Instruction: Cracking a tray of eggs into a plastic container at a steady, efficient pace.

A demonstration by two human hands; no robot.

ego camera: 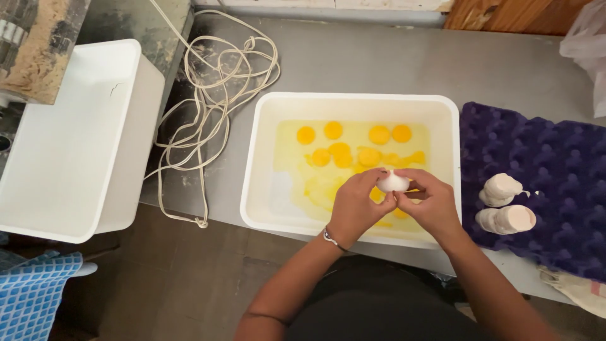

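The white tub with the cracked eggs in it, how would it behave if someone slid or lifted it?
The tub would probably feel heavy for its size and slosh, since loose yolks and liquid cover its bottom. It may slide easily on the smooth metal table. Its near edge sits at the table's edge, so a push that way could tip it.

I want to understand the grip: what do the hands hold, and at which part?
A white egg, gripped at its two ends by left hand and right hand.

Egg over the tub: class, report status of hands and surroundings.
Left hand and right hand both grip white egg above white tub. Yolks pooled inside. Nothing obstructing.
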